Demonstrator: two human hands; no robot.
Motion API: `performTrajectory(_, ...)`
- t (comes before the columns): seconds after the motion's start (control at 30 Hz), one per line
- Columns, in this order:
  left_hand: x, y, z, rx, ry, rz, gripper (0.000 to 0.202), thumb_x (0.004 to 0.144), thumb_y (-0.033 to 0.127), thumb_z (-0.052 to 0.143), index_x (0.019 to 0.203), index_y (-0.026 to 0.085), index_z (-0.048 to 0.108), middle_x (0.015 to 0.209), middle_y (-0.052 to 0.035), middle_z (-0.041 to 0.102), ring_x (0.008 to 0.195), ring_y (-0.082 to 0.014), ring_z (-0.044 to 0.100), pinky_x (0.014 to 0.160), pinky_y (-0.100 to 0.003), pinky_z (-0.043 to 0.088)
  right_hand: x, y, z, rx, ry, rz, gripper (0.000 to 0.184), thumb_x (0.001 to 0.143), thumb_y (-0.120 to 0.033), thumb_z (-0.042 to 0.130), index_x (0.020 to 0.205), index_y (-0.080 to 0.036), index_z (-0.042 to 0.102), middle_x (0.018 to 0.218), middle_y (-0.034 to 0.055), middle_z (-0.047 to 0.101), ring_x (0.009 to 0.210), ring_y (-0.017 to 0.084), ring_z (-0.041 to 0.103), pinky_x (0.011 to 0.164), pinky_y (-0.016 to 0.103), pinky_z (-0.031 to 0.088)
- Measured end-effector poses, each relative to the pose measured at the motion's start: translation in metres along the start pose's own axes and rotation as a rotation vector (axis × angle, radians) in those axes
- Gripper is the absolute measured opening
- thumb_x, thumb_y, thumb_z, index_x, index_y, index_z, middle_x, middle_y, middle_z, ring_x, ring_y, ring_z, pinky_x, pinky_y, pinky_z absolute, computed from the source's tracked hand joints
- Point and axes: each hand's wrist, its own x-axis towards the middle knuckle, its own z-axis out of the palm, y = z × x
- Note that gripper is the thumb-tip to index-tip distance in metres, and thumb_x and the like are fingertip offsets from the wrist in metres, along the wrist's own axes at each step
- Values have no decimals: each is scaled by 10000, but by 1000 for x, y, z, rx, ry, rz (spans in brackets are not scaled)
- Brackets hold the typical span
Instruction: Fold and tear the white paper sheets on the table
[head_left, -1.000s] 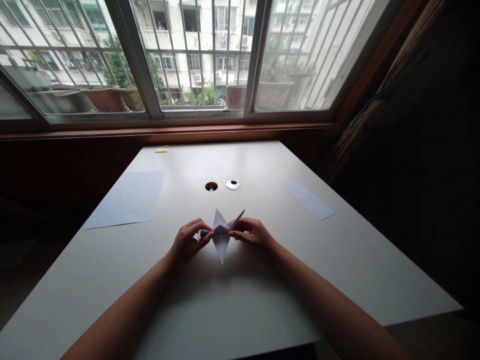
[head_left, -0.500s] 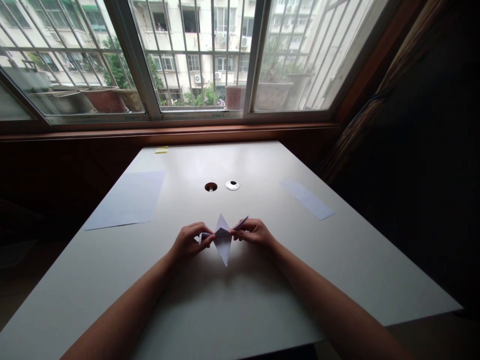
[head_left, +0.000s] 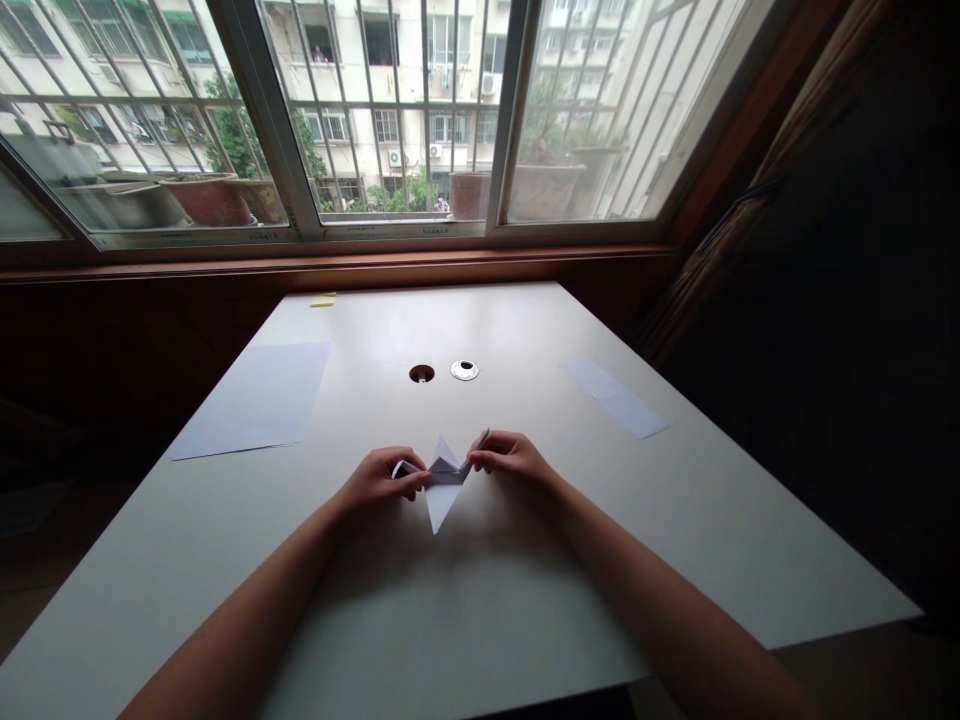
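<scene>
A folded white paper crane is held between my two hands, above the near middle of the white table. Its two wings spread out, one toward the window and one toward me. My left hand pinches the narrow folded end on the left, whose bent tip shows between the fingers. On the other side, my right hand pinches the thin pointed end, which sticks up to the right. Fingers partly hide both ends.
White paper sheets lie on the table's left side, and a paper strip on the right. A round cable hole and its metal cover sit ahead of my hands. Yellow strips lie at the far left corner, below the barred window.
The crane has turned a little, its near wing tip swinging left. My right hand has shifted slightly up and right along the pointed end. My left hand keeps its pinch.
</scene>
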Motion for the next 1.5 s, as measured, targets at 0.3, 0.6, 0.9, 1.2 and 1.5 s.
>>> performTrajectory(0.3,-1,3,-2,-17,-34,-43,341,857,482,692,849,142,690,688,-33,670,613,-146,628,610,-239,465,-1,-3,0,42,33,7,333,760,-484,777,709,-169,684,621,6,628,601,130,548,600,262,439)
performTrajectory(0.6,-1,2,-2,0,11,-35,355,858,492,688,850,137,687,706,-40,667,623,-149,622,606,-244,447,-1,1,-3,101,81,-15,293,837,-460,698,802,-169,703,675,17,629,618,128,532,604,260,429)
performTrajectory(0.9,-3,-3,-1,-114,154,-22,374,859,511,674,837,140,637,635,-1,580,616,-130,529,597,-238,395,-4,-1,-3,162,135,-10,256,819,-416,701,893,-171,706,738,30,655,632,136,561,605,268,462)
performTrajectory(1.2,0,-17,-2,-286,204,-73,337,822,472,708,781,147,628,637,5,545,622,-130,501,592,-240,381,-7,-9,0,182,53,-90,241,731,-321,794,901,-206,668,983,52,689,714,149,615,692,314,504)
performTrajectory(1.5,-2,-12,-9,-390,129,-197,322,775,442,745,781,134,650,682,-14,567,628,-137,519,569,-237,366,-7,-10,-3,198,-75,9,299,684,-318,867,887,-166,709,851,54,717,750,162,669,721,310,539)
